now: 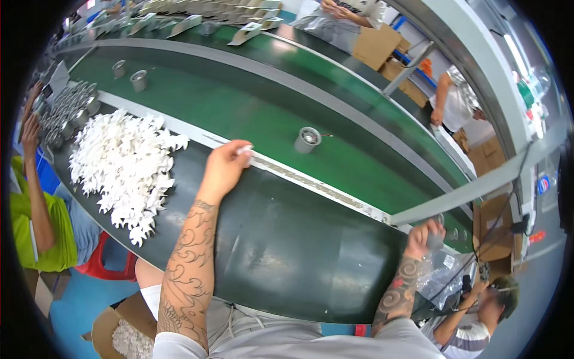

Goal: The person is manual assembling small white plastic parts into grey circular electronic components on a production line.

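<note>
My left hand (pixel 227 167) is closed in a pinch at the belt's near rail, with a small white plastic piece (pixel 247 149) between thumb and fingertips. To its left lies a heap of white plastic pieces (pixel 128 167) with pointed arms. At the right end of the work surface, my right hand (pixel 423 240) has its fingers curled round a grey cup-shaped part (pixel 436 242), partly hidden and blurred. Beyond the rail, a grey cup (pixel 308 140) with metal inside and a short wire stands on the green belt (pixel 239 113).
Two more grey cups, one nearer (pixel 139 80), stand farther left on the belt. Grey parts (pixel 69 110) are piled beyond the white heap. A metal post (pixel 460 202) rises near my right hand, beside a clear plastic bag (pixel 441 272). Co-workers sit left and right.
</note>
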A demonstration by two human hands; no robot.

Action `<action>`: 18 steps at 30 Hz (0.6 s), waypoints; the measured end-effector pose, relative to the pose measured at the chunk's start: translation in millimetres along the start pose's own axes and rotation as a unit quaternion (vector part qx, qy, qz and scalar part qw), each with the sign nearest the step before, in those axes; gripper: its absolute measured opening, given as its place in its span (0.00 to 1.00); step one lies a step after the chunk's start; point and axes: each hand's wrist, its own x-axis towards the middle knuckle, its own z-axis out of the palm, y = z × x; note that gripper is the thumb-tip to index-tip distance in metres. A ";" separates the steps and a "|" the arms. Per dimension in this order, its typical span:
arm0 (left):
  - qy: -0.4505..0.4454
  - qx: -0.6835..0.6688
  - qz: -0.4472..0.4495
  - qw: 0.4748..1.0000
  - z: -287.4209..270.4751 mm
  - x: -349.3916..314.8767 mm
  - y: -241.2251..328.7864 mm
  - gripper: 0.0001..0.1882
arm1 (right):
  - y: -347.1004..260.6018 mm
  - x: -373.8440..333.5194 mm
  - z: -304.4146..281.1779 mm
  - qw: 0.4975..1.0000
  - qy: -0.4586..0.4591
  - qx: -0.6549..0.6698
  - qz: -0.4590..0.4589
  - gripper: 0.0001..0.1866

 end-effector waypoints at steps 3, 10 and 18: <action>-0.044 0.142 -0.023 0.989 11.0 -9.7 41.2 0.15 | 39.9 4.6 46.7 0.970 -0.161 -0.093 0.160 0.16; -0.028 0.169 0.219 0.961 28.8 -20.2 37.4 0.09 | 212.3 73.9 93.8 0.855 0.272 -0.287 0.335 0.19; -0.202 -0.014 0.148 0.968 72.9 -49.1 57.4 0.08 | 269.4 64.6 60.6 0.822 0.135 -0.496 0.245 0.22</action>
